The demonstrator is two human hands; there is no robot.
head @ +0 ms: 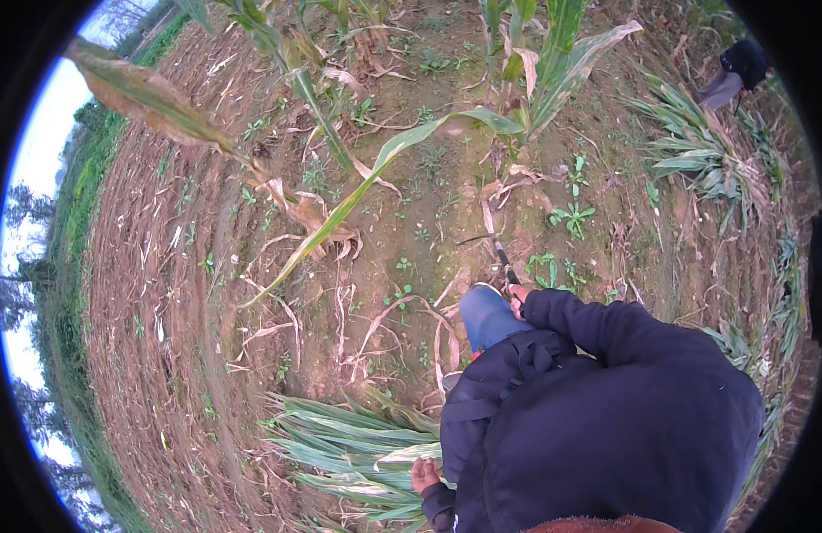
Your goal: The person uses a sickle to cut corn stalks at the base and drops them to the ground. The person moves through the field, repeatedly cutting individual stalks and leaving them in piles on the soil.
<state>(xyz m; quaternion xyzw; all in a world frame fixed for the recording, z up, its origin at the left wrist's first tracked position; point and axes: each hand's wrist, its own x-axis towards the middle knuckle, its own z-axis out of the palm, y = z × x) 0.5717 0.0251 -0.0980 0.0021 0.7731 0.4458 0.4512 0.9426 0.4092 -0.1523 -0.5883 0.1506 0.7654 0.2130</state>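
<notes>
My right hand (519,297) grips the handle of a sickle (505,260) beside my bent leg in blue jeans (485,316). Its thin curved blade points left, low over the soil. Ahead of it, green maize stalks (517,80) with drying lower leaves stand rooted. My left hand (424,474) hangs low with loosely curled fingers and no object visible in it. In view, it overlaps a pile of cut maize stalks (357,443) lying on the ground; whether it touches the leaves is unclear.
A long maize leaf (384,163) arches across the view, and a browning one (147,100) juts in at upper left. Another person (742,66) stands at far right near a heap of cut maize (704,150). Dry stubble and small weeds cover the furrowed soil (177,280).
</notes>
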